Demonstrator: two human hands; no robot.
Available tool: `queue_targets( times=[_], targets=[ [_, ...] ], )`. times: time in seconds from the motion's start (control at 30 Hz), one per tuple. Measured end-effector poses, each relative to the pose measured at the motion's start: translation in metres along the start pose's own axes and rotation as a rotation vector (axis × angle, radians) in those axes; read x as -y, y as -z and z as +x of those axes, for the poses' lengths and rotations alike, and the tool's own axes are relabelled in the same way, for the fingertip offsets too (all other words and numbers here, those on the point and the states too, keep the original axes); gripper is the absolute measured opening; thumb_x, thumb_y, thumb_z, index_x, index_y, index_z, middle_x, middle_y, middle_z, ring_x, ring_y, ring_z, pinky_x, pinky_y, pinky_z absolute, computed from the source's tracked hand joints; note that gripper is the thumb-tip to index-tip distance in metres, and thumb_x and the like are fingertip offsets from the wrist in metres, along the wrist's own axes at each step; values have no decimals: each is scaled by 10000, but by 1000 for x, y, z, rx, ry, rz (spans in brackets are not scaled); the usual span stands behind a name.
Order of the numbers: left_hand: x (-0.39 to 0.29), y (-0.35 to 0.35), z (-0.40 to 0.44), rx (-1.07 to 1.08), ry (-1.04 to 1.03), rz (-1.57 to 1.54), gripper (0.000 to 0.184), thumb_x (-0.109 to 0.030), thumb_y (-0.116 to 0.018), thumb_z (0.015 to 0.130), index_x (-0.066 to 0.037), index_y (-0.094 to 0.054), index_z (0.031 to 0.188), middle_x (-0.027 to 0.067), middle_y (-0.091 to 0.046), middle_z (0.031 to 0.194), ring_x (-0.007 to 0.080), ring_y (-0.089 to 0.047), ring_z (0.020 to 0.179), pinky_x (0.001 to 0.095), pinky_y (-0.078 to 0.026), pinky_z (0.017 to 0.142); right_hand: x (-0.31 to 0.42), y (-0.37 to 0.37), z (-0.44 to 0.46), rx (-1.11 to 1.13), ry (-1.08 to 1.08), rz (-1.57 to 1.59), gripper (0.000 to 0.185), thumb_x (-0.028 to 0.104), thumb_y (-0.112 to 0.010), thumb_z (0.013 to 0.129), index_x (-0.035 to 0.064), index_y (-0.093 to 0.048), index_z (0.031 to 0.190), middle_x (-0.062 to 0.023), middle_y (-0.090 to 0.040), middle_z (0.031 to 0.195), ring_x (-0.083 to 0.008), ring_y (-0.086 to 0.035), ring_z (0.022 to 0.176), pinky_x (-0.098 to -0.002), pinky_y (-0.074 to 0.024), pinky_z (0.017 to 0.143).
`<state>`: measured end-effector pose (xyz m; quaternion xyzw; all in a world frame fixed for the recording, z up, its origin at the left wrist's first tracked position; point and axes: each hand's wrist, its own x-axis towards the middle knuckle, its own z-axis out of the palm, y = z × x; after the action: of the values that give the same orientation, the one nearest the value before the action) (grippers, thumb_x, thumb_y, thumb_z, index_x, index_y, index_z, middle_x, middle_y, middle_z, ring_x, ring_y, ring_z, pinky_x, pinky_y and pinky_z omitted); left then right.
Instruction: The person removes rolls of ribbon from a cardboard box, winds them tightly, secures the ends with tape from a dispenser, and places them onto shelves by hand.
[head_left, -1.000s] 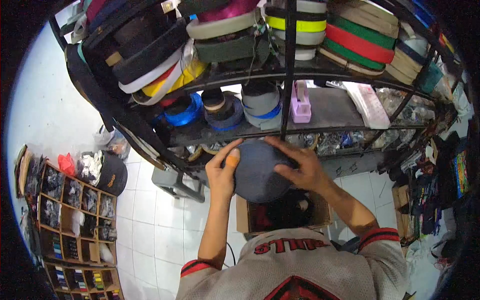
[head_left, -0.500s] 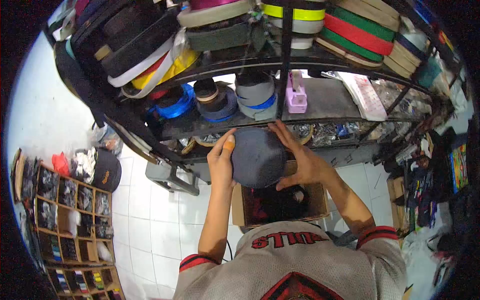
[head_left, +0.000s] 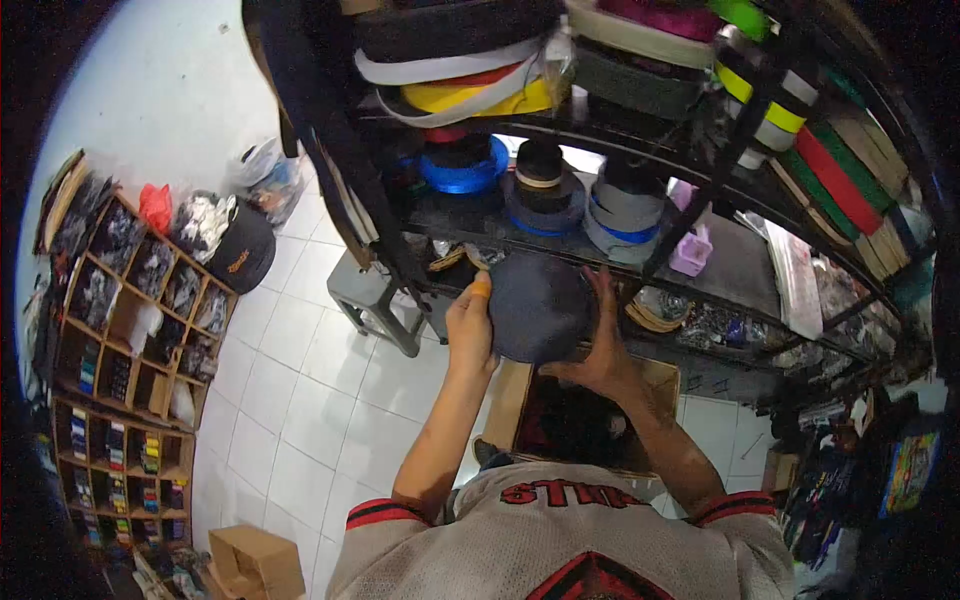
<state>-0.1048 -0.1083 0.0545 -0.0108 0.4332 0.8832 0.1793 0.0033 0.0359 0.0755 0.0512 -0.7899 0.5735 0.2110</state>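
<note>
A round, flat, dark grey-blue roll (head_left: 541,306) is held up in front of my chest, between both hands. My left hand (head_left: 470,325) grips its left edge, with an orange wrap around the thumb. My right hand (head_left: 606,345) is curved around the right edge, its fingers pointing up and its thumb near the lower edge. Beneath the roll and my right forearm stands an open cardboard box (head_left: 655,380) with dark contents. The far sides of the fingers are hidden behind the roll.
A black metal shelf (head_left: 470,215) holds rolls of strap, blue ribbon (head_left: 465,175) and a purple dispenser (head_left: 690,252). A grey stool (head_left: 375,295) stands left of the box. At far left is a wooden compartment rack (head_left: 125,345); a small carton (head_left: 257,562) lies low on the floor.
The view has swung left, so the shelf appears tilted and shifted right. The roll is still held by both hands, and the right fingers have moved round to its right edge.
</note>
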Motion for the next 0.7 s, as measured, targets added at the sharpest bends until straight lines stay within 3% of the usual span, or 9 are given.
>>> queue_targets(
  times=[0.03, 0.13, 0.17, 0.23, 0.33, 0.47, 0.5, 0.6, 0.7],
  targets=[
    [-7, 7, 2, -43, -39, -31, 298, -254, -490, 947, 25, -588, 989, 96, -617, 958, 152, -587, 826, 275, -474, 722, -7, -13, 4, -59, -22, 194, 1011, 303, -777, 695, 47, -116, 1416, -202, -271, 1405, -341, -356, 1271, -429, -372, 1019],
    [-34, 26, 17, -121, -145, -93, 282, -249, -481, 952, 14, -581, 975, 86, -613, 963, 141, -575, 830, 274, -461, 716, -19, -30, 29, 265, -618, 631, 796, 258, -686, 805, 1, -185, 1367, -209, -478, 1208, -325, -519, 1134, -401, -499, 876],
    [-38, 36, 23, -121, -163, -88, 280, -248, -479, 952, 13, -578, 984, 84, -612, 973, 139, -571, 845, 273, -457, 730, -18, -44, 32, 233, -550, 641, 580, 218, -597, 873, -39, -298, 1298, -182, -568, 1036, -300, -615, 983, -396, -532, 822],
    [-52, 50, 32, -109, -177, -74, 307, -267, -468, 954, 11, -566, 1041, 92, -602, 1049, 153, -563, 954, 284, -446, 825, -12, -65, 52, 145, -578, 692, 507, 205, -608, 863, -51, -365, 1227, -195, -566, 1020, -309, -625, 953, -395, -546, 797],
    [-89, 53, 37, 0, -95, -299, 358, -293, -461, 951, 13, -535, 1122, 108, -585, 1116, 182, -555, 1029, 301, -435, 885, -22, -89, 83, 65, -611, 913, 351, 180, -601, 864, -48, -456, 1089, -210, -579, 987, -314, -633, 922, -386, -565, 755],
    [-114, 66, 54, 106, -166, -43, 413, -288, -464, 942, 27, -481, 1208, 116, -574, 1140, 187, -588, 994, 289, -491, 800, -24, -116, 118, -18, -735, 1149, 172, 150, -557, 888, -19, -528, 907, -193, -620, 872, -311, -640, 878, -373, -566, 766],
    [-120, 63, 55, 107, -230, 28, 429, -271, -506, 926, 45, -474, 1214, 89, -592, 1078, 138, -602, 881, 255, -500, 717, -21, -123, 125, -19, -717, 1168, 208, 170, -557, 887, -29, -514, 929, -182, -614, 869, -300, -637, 862, -361, -562, 763],
    [-128, 62, 64, -56, -199, 227, 414, -239, -554, 905, 44, -495, 1202, 53, -606, 988, 85, -570, 785, 227, -478, 676, -21, -137, 148, 0, -674, 1252, 286, 213, -551, 888, -54, -487, 967, -160, -601, 863, -277, -627, 834, -340, -551, 763],
    [-136, 57, 70, -29, -340, 335, 386, -215, -581, 891, 20, -528, 1192, 43, -612, 929, 64, -538, 740, 204, -454, 614, -36, -145, 161, 36, -675, 1326, 303, 224, -539, 893, -66, -492, 967, -165, -597, 885, -274, -621, 847, -348, -540, 779]
  ],
)
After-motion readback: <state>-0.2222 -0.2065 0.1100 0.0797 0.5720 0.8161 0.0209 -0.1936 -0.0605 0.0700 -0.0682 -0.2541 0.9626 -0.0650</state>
